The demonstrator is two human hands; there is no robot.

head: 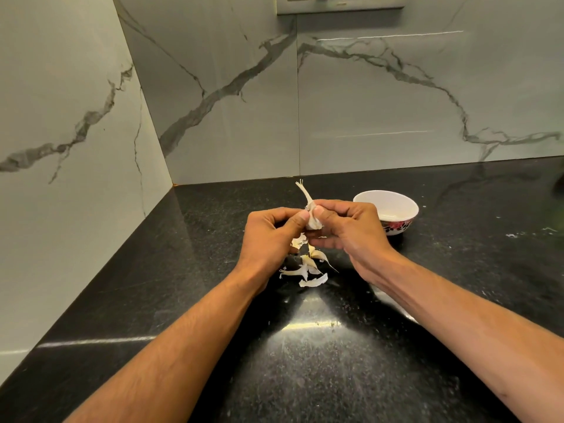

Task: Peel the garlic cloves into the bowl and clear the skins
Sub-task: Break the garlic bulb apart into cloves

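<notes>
A piece of garlic with a long dry stem pointing up is held above the black counter between both hands. My left hand pinches it from the left with thumb and curled fingers. From the right, my right hand grips it, thumb on the papery skin. A heap of several loose skins lies on the counter just below the hands. The white bowl with a dark floral band stands right of my right hand; a small pale bit shows inside it.
The black granite counter runs into a corner of marble-patterned walls at the back left. A switch panel sits high on the back wall. Small white flecks lie on the counter at the far right.
</notes>
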